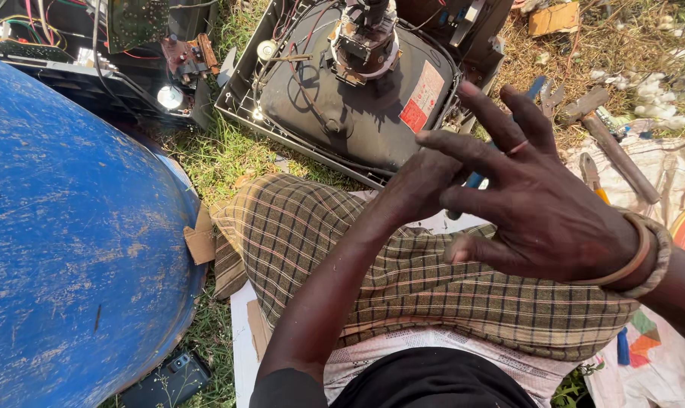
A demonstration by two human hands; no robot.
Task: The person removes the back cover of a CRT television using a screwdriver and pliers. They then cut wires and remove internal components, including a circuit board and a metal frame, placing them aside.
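My right hand point(542, 208), with a ring and two bracelets at the wrist, has its fingers spread and lies across my left hand point(418, 181), which is partly hidden behind it. A slim blue-handled tool point(474, 180) shows between the two hands, and my left hand seems closed around it. Both hands hover over my lap in plaid trousers point(320, 234). Just beyond them lies an opened television point(357, 106) with its dark picture tube facing up.
A big scuffed blue drum point(63, 242) fills the left side. Circuit boards and wires point(153, 45) lie on the grass at top left. A hammer point(610, 140) and pliers point(592, 177) rest on cloth at the right. A dark phone point(172, 378) lies at bottom left.
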